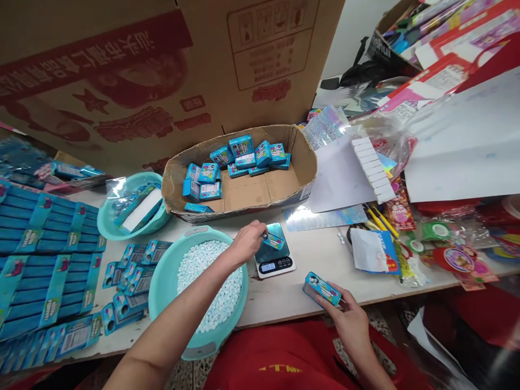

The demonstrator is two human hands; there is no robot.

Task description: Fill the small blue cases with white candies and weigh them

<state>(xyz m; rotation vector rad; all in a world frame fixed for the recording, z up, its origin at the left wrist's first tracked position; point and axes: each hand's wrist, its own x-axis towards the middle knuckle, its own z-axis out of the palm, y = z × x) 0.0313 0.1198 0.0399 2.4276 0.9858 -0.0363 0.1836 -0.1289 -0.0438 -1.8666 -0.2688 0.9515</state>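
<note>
Red clothing (280,352) lies nearest, below a digital scale (278,266). Left of the scale, a turquoise basin (163,271) holds pale pellets. Above its plate, the left hand (248,242) curls beside a blue packet (276,241), grip unclear. Rightward, the right hand (351,319) half-closes around a blue tin (322,289).

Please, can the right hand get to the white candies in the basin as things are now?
Probably yes, on the side nearest it: the white candies right of the left forearm look uncovered. But the right hand holds a blue box, which would hinder grasping.
</note>
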